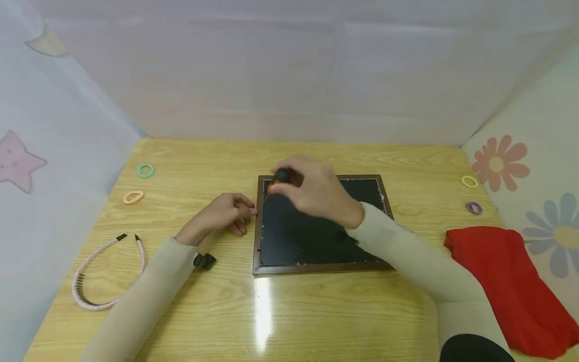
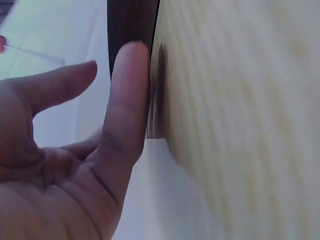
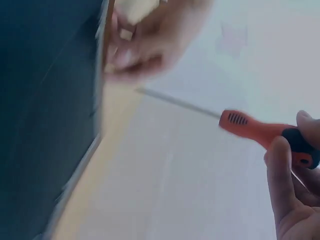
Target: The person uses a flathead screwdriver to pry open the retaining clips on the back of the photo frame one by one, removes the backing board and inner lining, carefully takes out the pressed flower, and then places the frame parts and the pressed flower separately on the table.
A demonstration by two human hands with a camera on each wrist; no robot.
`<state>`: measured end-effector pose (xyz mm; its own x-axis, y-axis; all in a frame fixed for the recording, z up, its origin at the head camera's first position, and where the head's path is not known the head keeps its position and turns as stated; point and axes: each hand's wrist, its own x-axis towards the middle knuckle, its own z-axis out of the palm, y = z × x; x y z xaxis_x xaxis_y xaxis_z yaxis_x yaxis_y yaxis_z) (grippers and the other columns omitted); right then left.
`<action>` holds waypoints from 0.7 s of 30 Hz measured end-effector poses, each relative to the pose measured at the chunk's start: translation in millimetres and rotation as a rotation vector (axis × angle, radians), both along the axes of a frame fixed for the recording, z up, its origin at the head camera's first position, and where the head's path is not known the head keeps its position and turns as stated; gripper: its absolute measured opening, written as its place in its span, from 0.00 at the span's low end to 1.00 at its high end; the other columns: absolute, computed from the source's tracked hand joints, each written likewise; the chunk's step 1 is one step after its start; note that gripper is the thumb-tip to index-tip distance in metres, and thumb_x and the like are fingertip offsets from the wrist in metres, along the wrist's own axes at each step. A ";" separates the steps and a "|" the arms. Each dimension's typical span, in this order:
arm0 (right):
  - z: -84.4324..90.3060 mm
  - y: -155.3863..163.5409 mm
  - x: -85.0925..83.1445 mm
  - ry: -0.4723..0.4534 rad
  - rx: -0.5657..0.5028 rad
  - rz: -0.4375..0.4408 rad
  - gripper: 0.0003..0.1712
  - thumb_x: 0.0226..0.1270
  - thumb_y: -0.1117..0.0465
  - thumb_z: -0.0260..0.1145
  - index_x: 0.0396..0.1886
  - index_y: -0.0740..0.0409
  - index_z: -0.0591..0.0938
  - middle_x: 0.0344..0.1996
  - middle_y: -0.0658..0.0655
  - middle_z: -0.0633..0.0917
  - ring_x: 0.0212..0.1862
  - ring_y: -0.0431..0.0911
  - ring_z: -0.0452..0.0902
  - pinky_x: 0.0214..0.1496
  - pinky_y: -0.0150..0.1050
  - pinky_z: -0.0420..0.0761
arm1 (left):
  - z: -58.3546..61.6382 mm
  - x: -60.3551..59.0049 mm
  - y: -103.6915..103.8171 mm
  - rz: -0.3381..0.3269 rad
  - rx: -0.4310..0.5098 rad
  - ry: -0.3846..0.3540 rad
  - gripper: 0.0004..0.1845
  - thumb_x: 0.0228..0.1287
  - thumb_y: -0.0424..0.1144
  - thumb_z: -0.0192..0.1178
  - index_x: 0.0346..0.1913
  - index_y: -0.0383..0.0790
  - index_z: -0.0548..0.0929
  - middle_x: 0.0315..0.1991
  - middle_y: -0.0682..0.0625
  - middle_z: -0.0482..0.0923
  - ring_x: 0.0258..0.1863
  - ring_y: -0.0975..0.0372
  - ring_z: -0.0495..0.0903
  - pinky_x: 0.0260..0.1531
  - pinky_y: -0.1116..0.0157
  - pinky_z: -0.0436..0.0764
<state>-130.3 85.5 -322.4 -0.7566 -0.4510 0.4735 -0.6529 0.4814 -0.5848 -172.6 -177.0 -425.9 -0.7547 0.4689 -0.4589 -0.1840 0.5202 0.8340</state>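
The right hand [image 1: 318, 193] pinches an orange-and-black screwdriver [image 3: 260, 131], fingers [image 3: 282, 175] curled round its handle, the thin shaft pointing toward the left edge of the picture frame [image 1: 267, 269]. The frame lies face down on the counter [image 1: 316, 311], under that hand. The left hand [image 1: 223, 216] rests just beside the frame's left edge, fingers [image 2: 127, 100] straight and relaxed, one fingertip touching the dark wooden edge.

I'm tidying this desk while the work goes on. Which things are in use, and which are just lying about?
In use: screwdriver held in the right hand; picture frame, with the left hand at its edge.

Lying about: headband, four hair ties, red cloth, small black clip.
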 end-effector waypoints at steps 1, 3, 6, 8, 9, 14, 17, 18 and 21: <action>-0.6 11.8 -7.6 -0.096 -0.030 -0.051 0.16 0.64 0.57 0.75 0.50 0.55 0.85 0.41 0.53 0.89 0.34 0.39 0.84 0.33 0.31 0.84 | 1.2 -1.7 0.5 0.030 -0.013 0.003 0.24 0.71 0.45 0.62 0.63 0.34 0.74 0.44 0.39 0.84 0.30 0.54 0.88 0.34 0.56 0.92; -6.3 33.9 -22.5 -0.265 -0.086 -0.133 0.16 0.65 0.59 0.74 0.51 0.53 0.84 0.46 0.53 0.88 0.41 0.42 0.86 0.39 0.35 0.87 | 2.6 -4.3 2.4 0.076 -0.021 0.018 0.25 0.71 0.44 0.62 0.66 0.36 0.73 0.49 0.38 0.84 0.33 0.54 0.88 0.36 0.57 0.92; -23.3 60.7 -40.4 -0.430 -0.120 -0.200 0.15 0.67 0.61 0.72 0.52 0.52 0.82 0.50 0.55 0.86 0.47 0.47 0.86 0.45 0.41 0.88 | 3.2 -5.1 6.8 0.133 -0.022 0.058 0.27 0.70 0.41 0.63 0.68 0.37 0.72 0.52 0.39 0.83 0.34 0.54 0.89 0.37 0.58 0.92; -36.4 73.5 -47.7 -0.520 -0.115 -0.218 0.16 0.67 0.61 0.72 0.54 0.52 0.83 0.50 0.56 0.87 0.47 0.51 0.86 0.48 0.46 0.89 | 3.5 -5.1 10.0 0.153 -0.032 0.088 0.28 0.69 0.40 0.64 0.69 0.36 0.71 0.51 0.39 0.83 0.34 0.55 0.89 0.37 0.58 0.92; -42.0 77.9 -49.9 -0.561 -0.110 -0.223 0.17 0.67 0.61 0.72 0.54 0.51 0.84 0.50 0.57 0.87 0.46 0.53 0.87 0.49 0.48 0.89 | 3.5 -4.9 11.4 0.161 -0.037 0.098 0.29 0.69 0.40 0.65 0.70 0.36 0.71 0.51 0.39 0.83 0.35 0.55 0.89 0.37 0.58 0.92; -61.5 88.7 -54.2 -0.694 -0.115 -0.198 0.21 0.65 0.60 0.74 0.58 0.52 0.86 0.49 0.59 0.89 0.44 0.54 0.89 0.52 0.46 0.88 | 1.2 -4.3 16.4 0.183 -0.039 0.105 0.32 0.67 0.38 0.66 0.72 0.36 0.70 0.50 0.39 0.82 0.36 0.57 0.88 0.39 0.60 0.92; -65.7 89.0 -55.2 -0.723 -0.119 -0.179 0.22 0.64 0.59 0.74 0.59 0.54 0.85 0.48 0.59 0.90 0.44 0.51 0.89 0.55 0.45 0.87 | -0.5 -4.2 17.9 0.195 -0.032 0.093 0.32 0.67 0.36 0.66 0.72 0.36 0.69 0.52 0.39 0.81 0.38 0.57 0.88 0.39 0.61 0.92; -66.1 88.5 -55.5 -0.731 -0.119 -0.177 0.22 0.64 0.59 0.74 0.59 0.54 0.85 0.48 0.59 0.90 0.44 0.51 0.89 0.56 0.46 0.87 | -1.1 -4.3 18.3 0.195 -0.029 0.089 0.32 0.68 0.36 0.66 0.73 0.36 0.69 0.52 0.39 0.80 0.38 0.58 0.88 0.39 0.61 0.92; -68.0 87.2 -55.8 -0.748 -0.098 -0.183 0.22 0.65 0.58 0.74 0.59 0.54 0.85 0.47 0.60 0.90 0.44 0.51 0.89 0.58 0.49 0.86 | -2.5 -4.6 19.3 0.204 -0.015 0.072 0.32 0.67 0.35 0.66 0.72 0.36 0.69 0.53 0.39 0.80 0.39 0.58 0.88 0.40 0.61 0.92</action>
<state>-186.0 172.7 -390.4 -0.9490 -0.2707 -0.1614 0.0172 0.4671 -0.8841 -177.2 -157.8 -428.4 -0.8644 0.2965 -0.4061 -0.2269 0.4907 0.8413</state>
